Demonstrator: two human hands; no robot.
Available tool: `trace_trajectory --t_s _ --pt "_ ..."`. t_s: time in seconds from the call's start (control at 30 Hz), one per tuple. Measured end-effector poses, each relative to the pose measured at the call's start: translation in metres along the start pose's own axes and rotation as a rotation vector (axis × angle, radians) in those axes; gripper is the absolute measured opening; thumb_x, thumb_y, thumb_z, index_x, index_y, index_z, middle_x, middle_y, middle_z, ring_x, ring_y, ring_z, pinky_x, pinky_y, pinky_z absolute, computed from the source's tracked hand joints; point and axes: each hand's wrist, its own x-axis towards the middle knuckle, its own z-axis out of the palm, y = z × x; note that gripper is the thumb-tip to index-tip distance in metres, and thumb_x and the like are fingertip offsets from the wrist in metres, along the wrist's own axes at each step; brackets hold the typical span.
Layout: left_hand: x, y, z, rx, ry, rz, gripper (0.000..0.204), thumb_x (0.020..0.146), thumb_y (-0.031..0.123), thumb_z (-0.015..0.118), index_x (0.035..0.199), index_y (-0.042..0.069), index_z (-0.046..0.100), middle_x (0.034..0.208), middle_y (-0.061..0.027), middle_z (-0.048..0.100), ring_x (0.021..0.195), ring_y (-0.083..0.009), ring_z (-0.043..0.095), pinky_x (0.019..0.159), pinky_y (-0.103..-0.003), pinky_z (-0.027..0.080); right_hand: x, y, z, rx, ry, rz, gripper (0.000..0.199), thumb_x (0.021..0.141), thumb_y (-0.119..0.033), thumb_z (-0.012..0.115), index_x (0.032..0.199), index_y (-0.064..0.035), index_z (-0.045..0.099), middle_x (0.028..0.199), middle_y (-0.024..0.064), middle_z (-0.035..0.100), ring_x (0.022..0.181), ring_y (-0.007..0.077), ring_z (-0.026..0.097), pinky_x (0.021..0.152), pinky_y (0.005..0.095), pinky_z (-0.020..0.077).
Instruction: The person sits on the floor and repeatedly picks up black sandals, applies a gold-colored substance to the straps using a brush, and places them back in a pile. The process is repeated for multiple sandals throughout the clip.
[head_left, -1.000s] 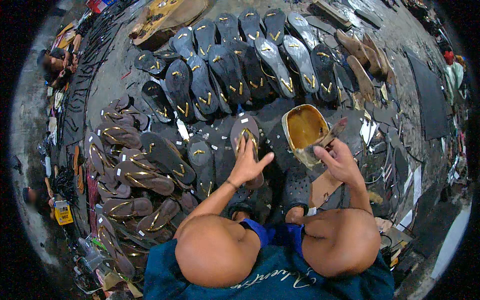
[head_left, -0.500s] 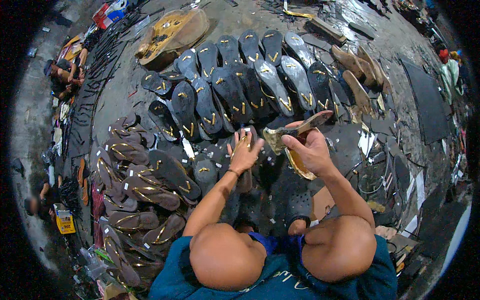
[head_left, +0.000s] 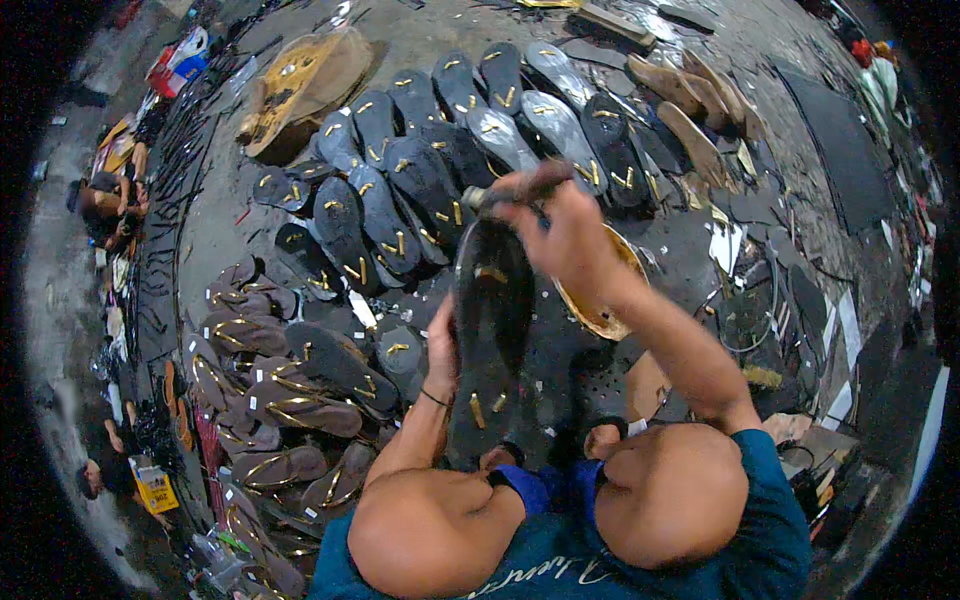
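My left hand (head_left: 441, 345) grips the left edge of a dark flip-flop (head_left: 490, 310), which is held up with its underside facing me and a gold strap end showing. My right hand (head_left: 568, 240) is closed round a brush-like tool (head_left: 535, 187) with a flat brownish handle, blurred by motion. Its pale head meets the flip-flop's far end; whether it touches cannot be made out. Behind my right wrist is a container (head_left: 622, 315) with a pale rim and yellowish inside, partly hidden.
Rows of upturned black soles (head_left: 385, 220) with gold strap ends lie ahead. Brown flip-flops with gold straps (head_left: 300, 395) are heaped at left. Wooden foot forms (head_left: 690, 110) and a dark sheet (head_left: 835, 150) lie at right; a yellow-stained block (head_left: 300, 95) stands far left. People (head_left: 110, 205) sit at the left edge.
My left hand, spread over a flip-flop before, now holds one up underside toward me. My right hand has brought the tool left and forward, from above the container to the flip-flop's far end.
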Motion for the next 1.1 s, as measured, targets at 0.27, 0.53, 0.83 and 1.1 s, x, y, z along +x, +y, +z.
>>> trace_trajectory --t_s 0.27,0.53,0.83,1.1 --pt "0.010 0.021 -0.034 -0.611 -0.212 -0.048 0.065 0.096 0.047 0.033 0.140 0.000 0.039 0.141 -0.0219 0.045 0.123 -0.0367 0.051 0.105 -0.050 0.041 -0.077 -0.031 0.018 0.307 -0.347 -0.081 0.038 0.074 -0.004 0.069 0.111 -0.0126 0.067 0.107 0.0056 0.068 0.104 0.0263 0.062 0.094 0.0409 0.0447" --pt "-0.012 0.013 -0.012 -0.245 -0.129 0.011 0.056 0.099 0.043 0.035 0.139 0.003 0.043 0.133 -0.0173 0.053 0.116 -0.0313 0.058 0.100 -0.046 0.047 0.005 -0.012 -0.006 0.151 0.008 0.116 0.019 0.085 -0.009 0.069 0.103 -0.0022 0.066 0.093 0.0152 0.069 0.084 0.0268 0.068 0.077 0.0347 0.0519" --pt "0.007 0.004 -0.070 -0.533 -0.182 0.176 0.052 0.101 0.039 0.033 0.135 0.001 0.046 0.132 -0.0171 0.054 0.115 -0.0325 0.057 0.099 -0.046 0.046 -0.035 -0.006 0.022 0.366 -0.125 -0.004 0.020 0.081 -0.003 0.066 0.101 -0.0070 0.067 0.101 0.0093 0.069 0.095 0.0283 0.065 0.086 0.0385 0.0501" --pt "-0.029 0.012 -0.066 -0.500 0.189 -0.074 0.058 0.099 0.042 0.033 0.132 -0.002 0.049 0.124 -0.0193 0.059 0.111 -0.0337 0.060 0.101 -0.045 0.046 -0.080 -0.002 -0.029 0.101 -0.072 0.296 0.020 0.086 -0.017 0.069 0.101 -0.0041 0.068 0.095 0.0092 0.069 0.087 0.0231 0.066 0.077 0.0358 0.0512"
